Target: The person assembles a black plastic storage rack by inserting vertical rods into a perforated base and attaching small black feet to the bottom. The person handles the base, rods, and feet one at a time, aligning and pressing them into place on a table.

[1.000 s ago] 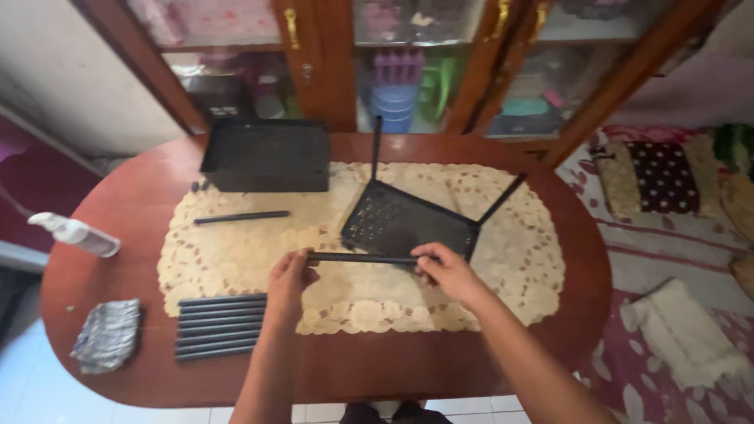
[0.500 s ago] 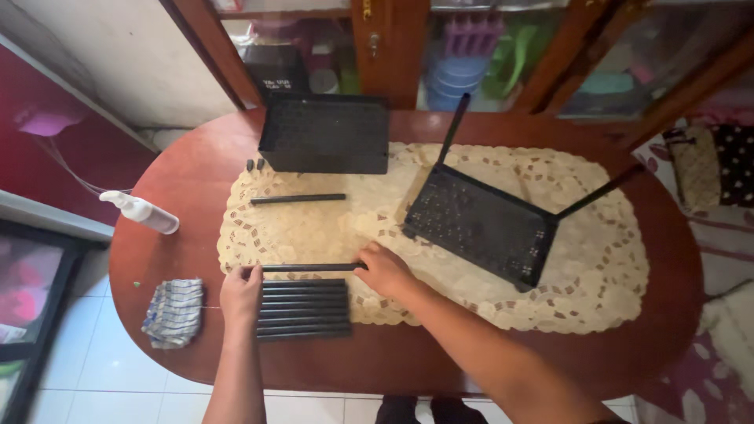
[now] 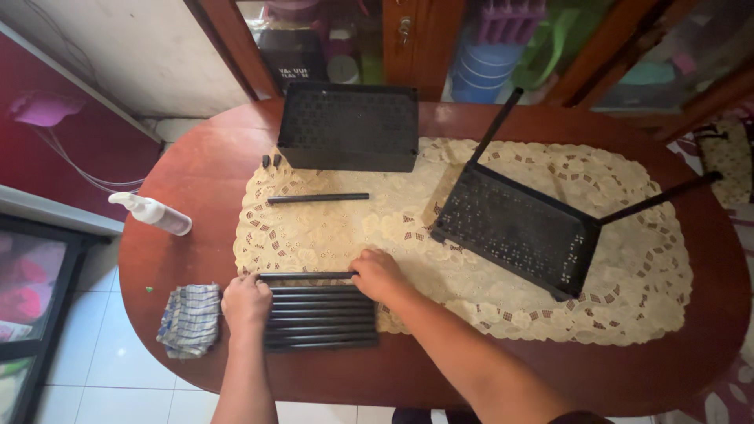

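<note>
Across the middle of the frame spreads an oval wooden table [image 3: 691,259], most of its top covered by a cream lace cloth [image 3: 628,196]. On the right part of the cloth lies a black perforated shelf [image 3: 518,232], tilted, with two black legs sticking up and outward toward the upper right. A second black perforated shelf [image 3: 348,126] sits at the upper centre, against the far edge of the table. Below it a single black tube [image 3: 318,198] lies alone on the cloth, running left to right.

At the lower centre a stack of black tubes [image 3: 320,322] lies side by side, all with their long axis left to right. One more black tube, the held tube [image 3: 306,275], lies just above this row and parallel to it. The left hand [image 3: 245,302] is clamped on its left end, and the right hand [image 3: 377,273] grips its right end, fingers curled over it. Both hands are equally close to it, one at each end.

At the lower left a checked rag [image 3: 191,318] lies crumpled on the bare wood, and above it a white spray bottle [image 3: 153,213] lies on its side.
</note>
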